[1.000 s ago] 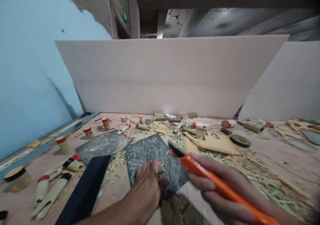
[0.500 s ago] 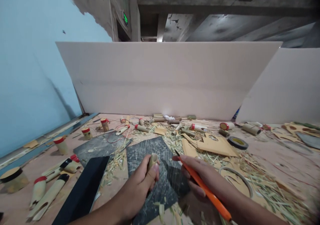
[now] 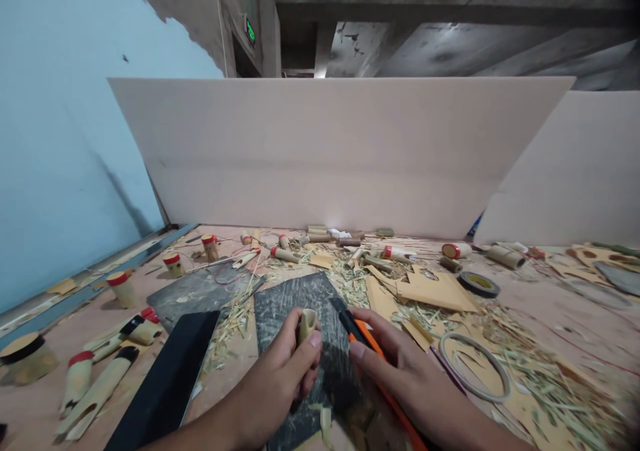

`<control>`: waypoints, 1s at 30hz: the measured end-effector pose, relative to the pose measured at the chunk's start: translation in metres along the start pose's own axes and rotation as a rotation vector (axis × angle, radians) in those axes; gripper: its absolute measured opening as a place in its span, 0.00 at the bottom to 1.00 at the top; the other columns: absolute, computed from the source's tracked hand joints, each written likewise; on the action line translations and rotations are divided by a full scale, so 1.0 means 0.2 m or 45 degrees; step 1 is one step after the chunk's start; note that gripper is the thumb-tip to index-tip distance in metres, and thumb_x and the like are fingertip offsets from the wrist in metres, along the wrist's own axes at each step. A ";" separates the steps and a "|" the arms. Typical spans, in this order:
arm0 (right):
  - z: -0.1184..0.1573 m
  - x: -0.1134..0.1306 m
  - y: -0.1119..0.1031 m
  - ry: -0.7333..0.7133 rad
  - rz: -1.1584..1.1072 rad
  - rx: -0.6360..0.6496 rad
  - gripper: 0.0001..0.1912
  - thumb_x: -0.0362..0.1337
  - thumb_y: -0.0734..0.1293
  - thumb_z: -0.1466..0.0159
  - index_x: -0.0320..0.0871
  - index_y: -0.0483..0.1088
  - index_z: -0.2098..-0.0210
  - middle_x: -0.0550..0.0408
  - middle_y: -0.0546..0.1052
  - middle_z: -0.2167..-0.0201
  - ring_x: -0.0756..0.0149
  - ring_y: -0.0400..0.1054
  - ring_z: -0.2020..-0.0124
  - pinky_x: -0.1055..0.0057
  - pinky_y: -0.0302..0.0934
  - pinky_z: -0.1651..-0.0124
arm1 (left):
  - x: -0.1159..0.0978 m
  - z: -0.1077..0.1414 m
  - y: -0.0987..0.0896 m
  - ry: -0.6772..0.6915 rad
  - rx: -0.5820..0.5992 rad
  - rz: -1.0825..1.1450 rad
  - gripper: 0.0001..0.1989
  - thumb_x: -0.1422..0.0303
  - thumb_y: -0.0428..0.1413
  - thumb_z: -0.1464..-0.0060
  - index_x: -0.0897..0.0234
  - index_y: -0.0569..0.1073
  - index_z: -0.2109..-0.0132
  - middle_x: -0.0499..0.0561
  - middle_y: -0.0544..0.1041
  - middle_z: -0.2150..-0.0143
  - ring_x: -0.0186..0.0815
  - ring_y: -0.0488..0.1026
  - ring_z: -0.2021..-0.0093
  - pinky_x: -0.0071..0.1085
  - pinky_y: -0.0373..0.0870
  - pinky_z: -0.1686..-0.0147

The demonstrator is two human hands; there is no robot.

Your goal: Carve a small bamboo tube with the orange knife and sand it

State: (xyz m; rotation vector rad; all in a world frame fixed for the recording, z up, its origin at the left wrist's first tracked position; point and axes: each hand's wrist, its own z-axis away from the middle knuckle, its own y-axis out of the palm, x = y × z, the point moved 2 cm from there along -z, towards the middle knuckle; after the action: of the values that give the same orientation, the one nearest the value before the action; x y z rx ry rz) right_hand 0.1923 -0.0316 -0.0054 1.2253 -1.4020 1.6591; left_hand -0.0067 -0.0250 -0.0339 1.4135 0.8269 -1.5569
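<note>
A short pale bamboo piece (image 3: 309,319) stands up out of my left hand (image 3: 295,357), whose fingers and thumb are wrapped round it. To its right, my right hand (image 3: 395,354) grips an orange utility knife (image 3: 367,337); the black front end points up and left, a short way from the bamboo and not touching it. Both hands are over a scratched dark cutting mat (image 3: 295,297). The lower end of the bamboo is hidden in my fingers.
A long black slab (image 3: 167,371) and several cut bamboo pieces lie at the left. Shavings (image 3: 550,384), a tape ring (image 3: 475,365), a black tape roll (image 3: 479,284) and torn cardboard (image 3: 435,289) are at the right. A white panel (image 3: 330,151) stands behind.
The knife in my right hand has turned, so its black front end now shows and points further left. My left hand still holds the bamboo in nearly the same place.
</note>
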 end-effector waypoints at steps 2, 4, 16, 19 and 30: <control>0.01 0.00 0.00 -0.183 0.179 -0.044 0.24 0.53 0.64 0.29 0.48 0.70 0.39 0.50 0.81 0.52 0.57 0.75 0.51 0.65 0.71 0.48 | 0.01 0.00 -0.01 0.021 -0.030 -0.060 0.19 0.48 0.51 0.33 0.57 0.62 0.47 0.42 0.62 0.67 0.30 0.62 0.68 0.25 0.60 0.68; 0.01 0.00 0.00 -0.284 0.306 -0.023 0.22 0.51 0.61 0.27 0.49 0.71 0.39 0.49 0.79 0.44 0.55 0.74 0.46 0.62 0.69 0.44 | 0.01 0.00 -0.02 0.091 -0.051 -0.127 0.18 0.50 0.52 0.33 0.56 0.62 0.46 0.44 0.65 0.63 0.33 0.65 0.60 0.28 0.65 0.58; 0.03 0.01 0.07 -0.447 0.377 0.213 0.25 0.42 0.60 0.25 0.50 0.62 0.29 0.49 0.74 0.36 0.56 0.72 0.39 0.63 0.66 0.38 | 0.05 -0.01 -0.04 0.129 -0.004 -0.326 0.28 0.45 0.56 0.38 0.58 0.56 0.45 0.48 0.65 0.57 0.38 0.65 0.55 0.34 0.66 0.52; 0.04 0.01 0.07 -0.485 0.413 0.202 0.26 0.42 0.59 0.25 0.49 0.61 0.29 0.48 0.74 0.36 0.57 0.71 0.39 0.63 0.64 0.37 | 0.04 0.01 -0.04 0.135 -0.014 -0.384 0.26 0.44 0.52 0.35 0.56 0.55 0.44 0.49 0.66 0.56 0.39 0.65 0.53 0.37 0.65 0.49; 0.04 0.04 0.06 -0.448 0.562 0.189 0.18 0.45 0.56 0.23 0.48 0.74 0.47 0.53 0.80 0.59 0.62 0.75 0.58 0.68 0.68 0.54 | 0.01 0.02 -0.06 0.217 -0.063 -0.641 0.31 0.43 0.55 0.40 0.58 0.52 0.45 0.50 0.62 0.54 0.40 0.64 0.54 0.38 0.65 0.51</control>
State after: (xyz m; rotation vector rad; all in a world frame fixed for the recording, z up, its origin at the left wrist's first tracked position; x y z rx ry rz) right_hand 0.1807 -0.0434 -0.0035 1.4173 -1.9009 1.9338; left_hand -0.0196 -0.0247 -0.0360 1.3812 1.3966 -1.7811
